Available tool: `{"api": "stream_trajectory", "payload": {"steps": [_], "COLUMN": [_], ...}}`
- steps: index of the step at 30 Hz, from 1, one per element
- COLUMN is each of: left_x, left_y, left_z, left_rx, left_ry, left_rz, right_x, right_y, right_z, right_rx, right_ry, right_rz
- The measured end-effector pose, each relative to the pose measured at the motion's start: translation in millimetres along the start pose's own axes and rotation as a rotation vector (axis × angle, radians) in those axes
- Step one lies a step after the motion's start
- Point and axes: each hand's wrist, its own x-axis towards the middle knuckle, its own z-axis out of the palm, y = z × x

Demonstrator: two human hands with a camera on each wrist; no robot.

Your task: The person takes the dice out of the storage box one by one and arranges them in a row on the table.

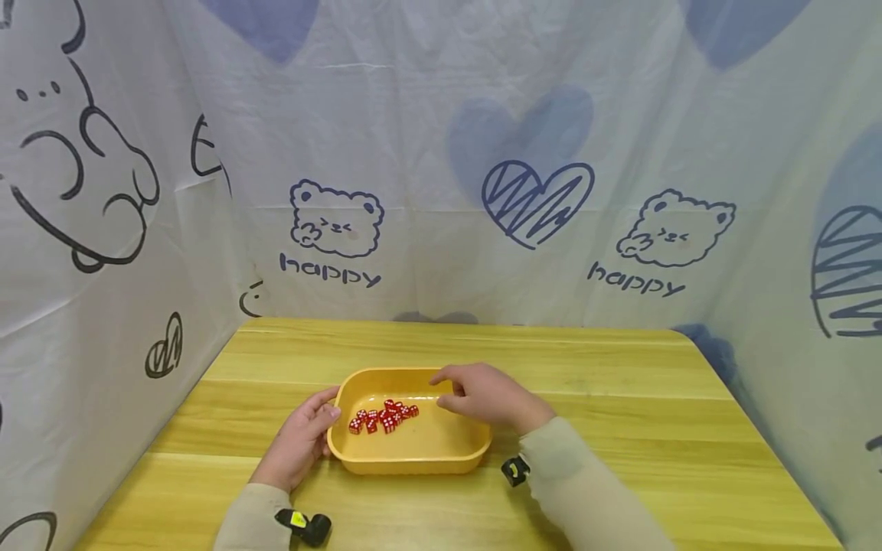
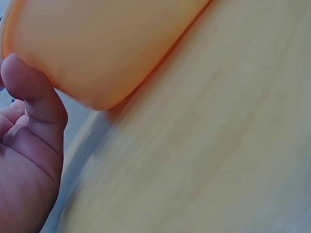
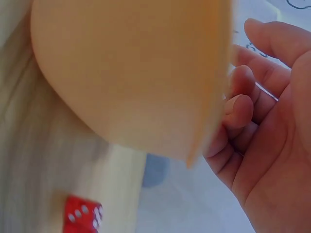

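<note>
A yellow plastic basin (image 1: 413,464) stands on the table, with several red dice (image 1: 389,417) with white pips grouped in its left half. My left hand (image 1: 301,440) grips the basin's left end, thumb at the rim and fingers round the outside. In the left wrist view the thumb (image 2: 31,85) presses against the basin's edge. Over the basin's right rim hovers my right hand (image 1: 485,394), its thumb and forefinger apart and the other fingers loosely bent. Nothing shows between its fingers (image 3: 240,107). One red die (image 3: 82,214) lies outside the basin in the right wrist view, hidden in the head view.
The wood-grain table (image 1: 620,383) extends to both sides of the basin. White cloth (image 1: 427,291) printed with bears and hearts hangs behind the table and at both sides. A black camera (image 1: 514,471) sits at the right wrist, another (image 1: 313,528) at the left.
</note>
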Motion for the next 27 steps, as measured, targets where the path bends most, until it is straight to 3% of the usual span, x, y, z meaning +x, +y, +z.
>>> {"api": "stream_trajectory", "payload": {"steps": [18,27], "left_x": [0.9,-0.6], "left_y": [-1.6,-0.3], "left_z": [-1.7,0.4], "left_rx": [-0.015,-0.014], "left_ry": [-0.011,-0.003], "left_rz": [0.006,0.001], "right_x": [32,38], "right_y": [0,-1], "right_z": [33.1,33.8], "right_rx": [-0.08,-0.143], "right_ry": [-0.088,-0.121], "right_rz": [-0.012,-0.004]}}
